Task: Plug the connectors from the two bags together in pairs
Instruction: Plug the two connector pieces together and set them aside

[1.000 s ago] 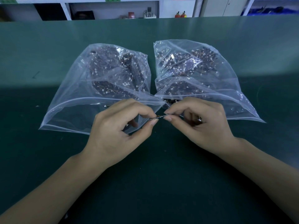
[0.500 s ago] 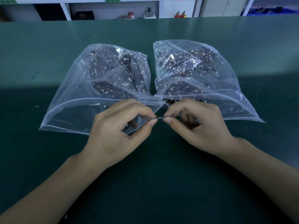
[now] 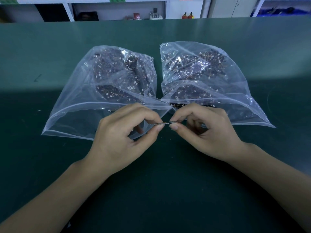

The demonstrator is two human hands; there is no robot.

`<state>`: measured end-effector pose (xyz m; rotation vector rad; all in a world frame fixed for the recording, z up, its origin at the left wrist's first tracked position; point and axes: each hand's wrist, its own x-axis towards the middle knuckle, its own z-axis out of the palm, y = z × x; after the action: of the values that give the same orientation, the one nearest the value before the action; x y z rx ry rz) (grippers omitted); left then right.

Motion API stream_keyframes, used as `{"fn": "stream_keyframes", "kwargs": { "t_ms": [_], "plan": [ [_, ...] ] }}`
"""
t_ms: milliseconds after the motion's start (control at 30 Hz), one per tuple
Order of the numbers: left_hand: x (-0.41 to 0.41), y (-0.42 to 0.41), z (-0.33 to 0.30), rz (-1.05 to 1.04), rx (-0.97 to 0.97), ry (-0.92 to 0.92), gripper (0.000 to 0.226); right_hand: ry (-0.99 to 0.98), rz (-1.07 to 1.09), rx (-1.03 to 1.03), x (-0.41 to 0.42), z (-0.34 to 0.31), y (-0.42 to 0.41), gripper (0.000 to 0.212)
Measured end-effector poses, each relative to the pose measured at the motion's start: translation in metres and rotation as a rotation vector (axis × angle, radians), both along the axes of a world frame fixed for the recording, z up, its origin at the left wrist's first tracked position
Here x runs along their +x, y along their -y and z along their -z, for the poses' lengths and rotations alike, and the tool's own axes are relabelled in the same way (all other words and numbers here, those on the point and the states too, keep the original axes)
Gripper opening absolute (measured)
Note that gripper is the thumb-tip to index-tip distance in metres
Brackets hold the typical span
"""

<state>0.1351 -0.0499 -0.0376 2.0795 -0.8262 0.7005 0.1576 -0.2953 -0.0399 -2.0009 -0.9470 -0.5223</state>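
Observation:
Two clear plastic bags lie side by side on the green table, the left bag and the right bag, each full of dark wired connectors with small white plugs. In front of their open mouths, my left hand and my right hand each pinch one end of a thin connector pair between thumb and forefinger. The two ends meet between my fingertips; whether they are fully seated I cannot tell.
The dark green table stretches wide around the bags. White shelving with small items stands beyond the table's far edge.
My right hand has shifted slightly left toward my left hand, closing the gap along the connector. The bags have not moved.

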Motion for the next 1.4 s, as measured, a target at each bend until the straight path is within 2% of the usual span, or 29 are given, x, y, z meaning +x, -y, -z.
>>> {"fn": "stream_keyframes", "kwargs": {
  "t_ms": [100,233,433,567,667,800,1100,1267,1400],
  "plan": [
    [-0.001,0.001,0.001,0.02,0.019,0.004,0.006,0.02,-0.013,-0.013,0.0,-0.002,-0.001,0.015],
    [-0.001,0.0,-0.001,-0.052,0.067,0.01,0.014,0.048,0.004,-0.039,0.001,-0.002,0.0,0.008],
    [-0.002,-0.004,-0.008,-0.333,0.294,0.03,0.039,0.034,0.274,-0.038,0.011,-0.007,0.016,0.009],
    [0.003,-0.01,-0.009,-0.453,0.381,0.054,0.031,0.028,0.359,-0.127,0.02,-0.009,0.023,0.013],
    [0.009,-0.017,-0.006,-0.437,0.486,0.03,0.016,0.048,0.383,-0.175,0.02,-0.009,0.023,0.008],
    [0.011,-0.018,-0.004,-0.466,0.598,-0.102,0.023,0.078,0.461,-0.284,0.02,-0.01,0.02,0.012],
    [0.011,-0.019,-0.005,-0.484,0.55,-0.055,0.007,0.102,0.497,-0.338,0.02,-0.011,0.021,0.006],
    [0.011,-0.019,-0.004,-0.463,0.503,-0.073,0.01,0.131,0.548,-0.362,0.018,-0.014,0.022,0.014],
    [0.01,-0.018,-0.003,-0.47,0.502,-0.028,0.013,0.144,0.552,-0.376,0.018,-0.014,0.022,0.035]
  ]
}}
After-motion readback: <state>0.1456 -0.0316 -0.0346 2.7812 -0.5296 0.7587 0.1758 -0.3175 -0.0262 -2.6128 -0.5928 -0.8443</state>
